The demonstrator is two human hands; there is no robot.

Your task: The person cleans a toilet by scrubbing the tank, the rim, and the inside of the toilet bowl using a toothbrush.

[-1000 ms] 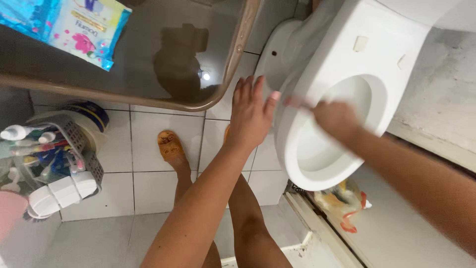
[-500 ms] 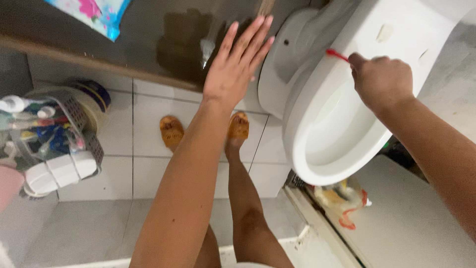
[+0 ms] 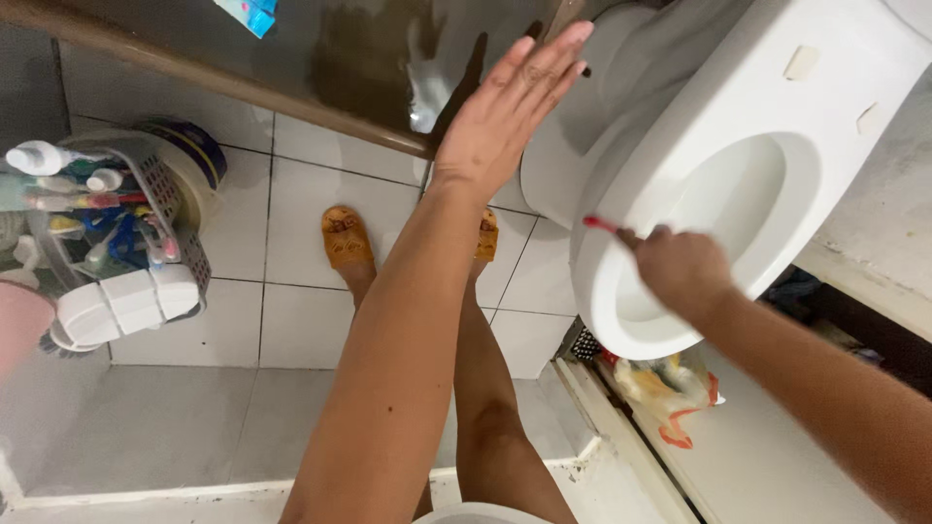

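Gripping red brush [image 3: 600, 224], right hand [image 3: 680, 270] at toilet seat [image 3: 670, 175]; left hand [image 3: 505, 112] open, empty; blue packet [image 3: 248, 14] top.

A person stands over a white toilet seat [image 3: 680, 194] with a small red brush.

The right hand [image 3: 680, 272] is closed around the red brush handle [image 3: 600, 224], whose tip lies at the left rim of the seat. The left hand [image 3: 505, 112] is flat and open, fingers spread, over the edge of a brown glossy tabletop [image 3: 291, 58]. Below, two orange slippers [image 3: 345, 238] stand on the white floor tiles [image 3: 291, 320]. A grey basket [image 3: 107, 243] with toiletries is at left.
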